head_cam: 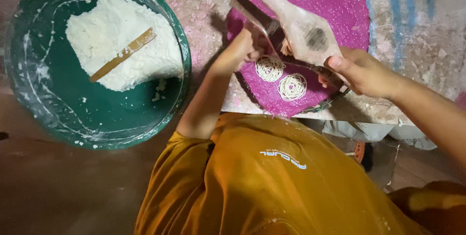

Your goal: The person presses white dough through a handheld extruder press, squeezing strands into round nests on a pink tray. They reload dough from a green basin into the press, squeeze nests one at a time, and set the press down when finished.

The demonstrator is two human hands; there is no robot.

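A big green basin at the left holds a mound of white dough with a wooden stick lying on it. On the tabletop lies a round pink mat. Over it, the left hand and right hand clamp a wooden press. Two small noodle coils sit on the mat just below the press.

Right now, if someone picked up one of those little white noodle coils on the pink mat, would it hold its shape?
Probably not. Each noodle coil is a loose nest of thin strands, so it looks soft, floppy and easily torn. It seems very light. Fresh from the press, it may also stick to the pink mat.
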